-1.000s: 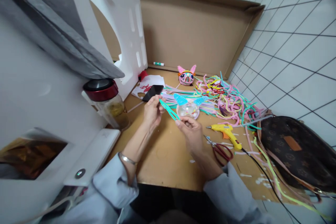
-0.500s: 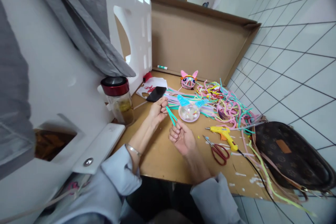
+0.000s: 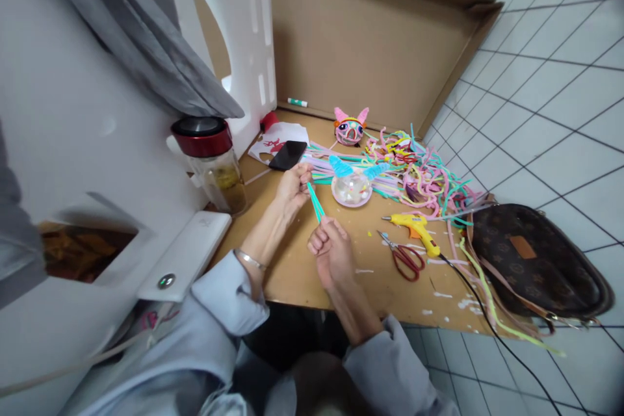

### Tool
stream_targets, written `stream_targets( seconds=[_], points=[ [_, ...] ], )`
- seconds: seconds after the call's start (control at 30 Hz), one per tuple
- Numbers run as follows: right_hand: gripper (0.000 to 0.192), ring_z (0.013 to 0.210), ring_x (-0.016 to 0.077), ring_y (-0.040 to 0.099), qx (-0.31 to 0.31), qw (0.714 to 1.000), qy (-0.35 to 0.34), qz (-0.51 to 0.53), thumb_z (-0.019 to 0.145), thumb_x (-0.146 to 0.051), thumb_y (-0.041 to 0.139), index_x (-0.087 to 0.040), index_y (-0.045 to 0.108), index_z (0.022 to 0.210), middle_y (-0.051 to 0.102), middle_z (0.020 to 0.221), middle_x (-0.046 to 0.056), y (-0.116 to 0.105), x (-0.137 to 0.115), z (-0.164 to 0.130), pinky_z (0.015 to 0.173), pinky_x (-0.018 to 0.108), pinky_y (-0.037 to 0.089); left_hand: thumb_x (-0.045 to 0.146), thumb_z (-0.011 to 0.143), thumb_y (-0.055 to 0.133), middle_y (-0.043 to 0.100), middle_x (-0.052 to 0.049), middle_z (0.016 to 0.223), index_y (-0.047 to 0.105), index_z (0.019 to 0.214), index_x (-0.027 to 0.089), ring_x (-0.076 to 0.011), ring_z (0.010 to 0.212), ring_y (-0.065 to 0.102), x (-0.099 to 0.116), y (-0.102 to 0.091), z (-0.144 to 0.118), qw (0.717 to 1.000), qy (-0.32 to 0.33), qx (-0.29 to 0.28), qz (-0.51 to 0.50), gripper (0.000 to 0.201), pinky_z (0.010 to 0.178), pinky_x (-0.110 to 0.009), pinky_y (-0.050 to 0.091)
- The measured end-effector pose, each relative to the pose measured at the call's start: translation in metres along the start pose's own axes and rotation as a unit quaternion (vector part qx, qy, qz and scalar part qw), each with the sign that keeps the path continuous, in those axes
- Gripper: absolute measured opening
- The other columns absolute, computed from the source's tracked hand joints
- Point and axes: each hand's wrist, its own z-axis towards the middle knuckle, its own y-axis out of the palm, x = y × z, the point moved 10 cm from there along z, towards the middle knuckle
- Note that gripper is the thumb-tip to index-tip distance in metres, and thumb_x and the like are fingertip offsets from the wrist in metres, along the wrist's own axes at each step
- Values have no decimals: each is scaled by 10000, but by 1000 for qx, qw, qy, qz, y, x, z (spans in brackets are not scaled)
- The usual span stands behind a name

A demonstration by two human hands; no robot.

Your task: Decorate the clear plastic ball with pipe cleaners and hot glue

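At the left of the table (image 3: 287, 273), a lidded jar (image 3: 217, 162) of yellowish liquid stands by the white foam panel (image 3: 248, 32). To its right, a black phone (image 3: 288, 155) lies partly over a white sheet with red marks (image 3: 273, 141). Just nearer the person is the left hand (image 3: 293, 186), a silver bangle at its wrist; its fingers are curled in, thumb and fingertips pinched on the far end of the green fuzzy stems (image 3: 314, 202). These seem to be two lengths close side by side, held above the table between the hands. Their long axis slants from the left fingertips down toward the person and slightly right, the near end reaching the right hand (image 3: 333, 248). That hand is closed narrowly, pinching this end, its other fingers folded toward the palm. Beyond it and slightly right sits a clear ball with blue ears (image 3: 351, 190), apart from the stems. Farther right lie red-handled scissors (image 3: 405, 260), a yellow glue gun (image 3: 416, 231), a tangle of coloured stems (image 3: 429, 185) and a brown bag (image 3: 541, 266).
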Motion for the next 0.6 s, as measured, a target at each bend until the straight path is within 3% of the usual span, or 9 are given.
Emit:
stream_targets(
  seconds=[0.13, 0.27, 0.47, 0.6],
  points=[
    [378, 512, 74, 408, -11, 1000, -19, -14, 643, -393, 818, -221, 482, 670, 388, 544, -91, -4, 1, 1, 496, 217, 349, 58, 903, 508, 287, 103, 398, 468, 637, 161, -29, 312, 218, 3, -2, -2, 999, 28, 22, -9, 287, 350, -134, 192],
    [332, 623, 97, 556, -12, 999, -29, -8, 630, -382, 855, -194, 584, 667, 567, 638, -31, -13, -1, 8, 622, 249, 491, 114, 988, 457, 398, 69, 445, 513, 726, 166, -77, 464, 496, 1, 9, -9, 997, 27, -9, -70, 273, 478, -130, 402],
    [346, 620, 101, 636, 24, 999, 26, 18, 529, -310, 948, -142, 702, 705, 697, 691, 12, -30, 6, 14, 637, 248, 560, 186, 1064, 353, 281, 99, 467, 480, 732, 156, -23, 364, 307, -1, 25, -16, 984, -19, -72, -161, 357, 383, -87, 225],
    [311, 611, 102, 659, 22, 998, 42, 32, 542, -242, 949, -141, 704, 703, 731, 693, 18, -33, 9, 15, 644, 244, 582, 187, 1061, 365, 260, 96, 478, 489, 720, 148, -20, 358, 287, -1, 25, -15, 982, -21, -84, -168, 365, 364, -92, 197]
  ],
)
